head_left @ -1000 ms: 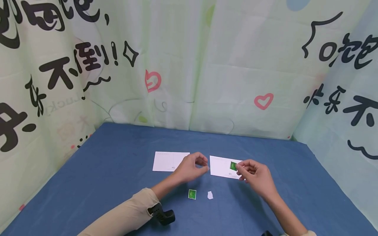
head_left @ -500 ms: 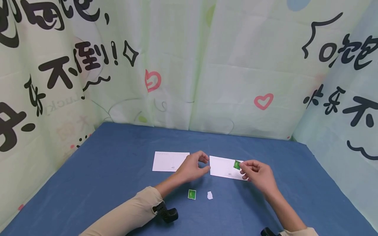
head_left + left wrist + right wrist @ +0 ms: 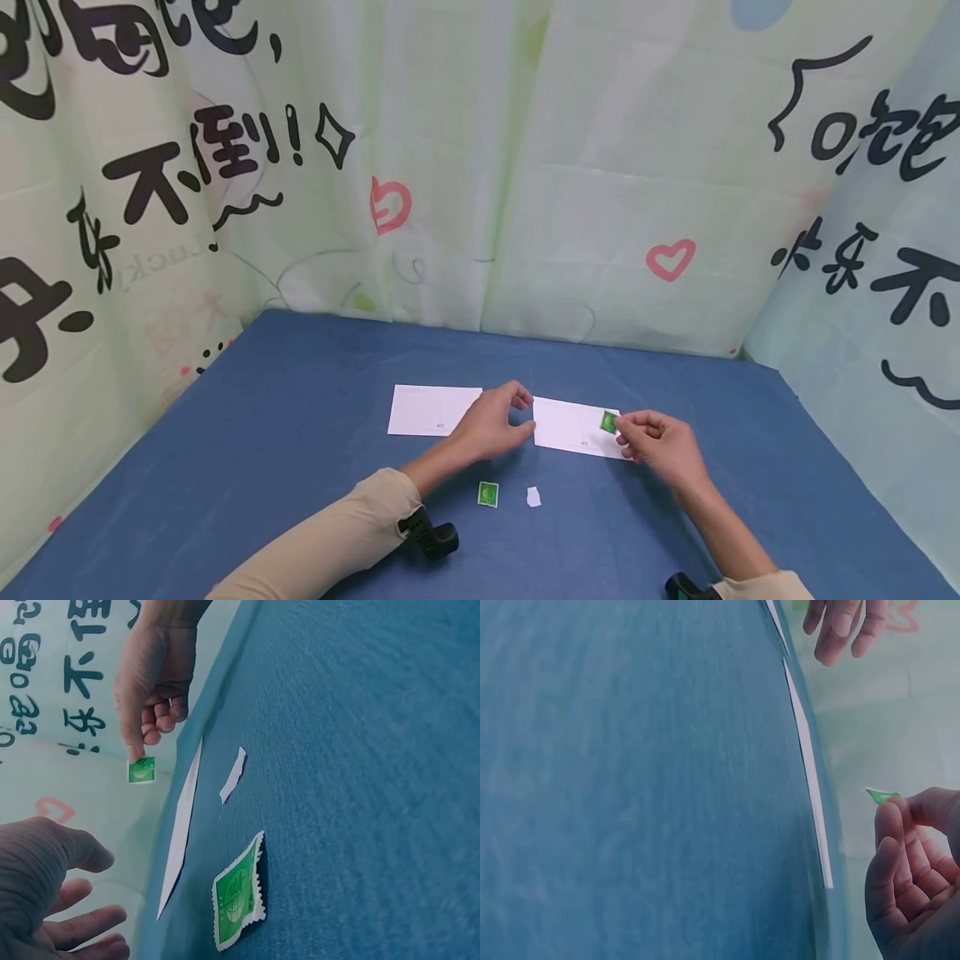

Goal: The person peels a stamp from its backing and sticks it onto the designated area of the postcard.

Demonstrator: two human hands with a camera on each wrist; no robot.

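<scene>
My right hand (image 3: 660, 446) pinches a green postage stamp (image 3: 609, 422) by its edge between thumb and fingertips. In the right wrist view the stamp (image 3: 883, 796) shows thin and tilted, held above the table. Beneath it lies a white envelope or card (image 3: 570, 423), its right end partly hidden by that hand. My left hand (image 3: 491, 425) hovers near this card's left edge, fingers loosely bent with nothing between them, as the left wrist view shows. A second white card (image 3: 420, 410) lies to the left, partly covered by the left hand.
Another green stamp (image 3: 487, 494) with perforated edges lies on the blue tablecloth (image 3: 300, 467), nearer to me. Beside it is a small white paper scrap (image 3: 533, 497). Printed curtains (image 3: 585, 167) stand round the table's back and sides.
My right hand has moved slightly right with the stamp, from over the card's printed part to its upper right corner. The left hand has barely shifted.
</scene>
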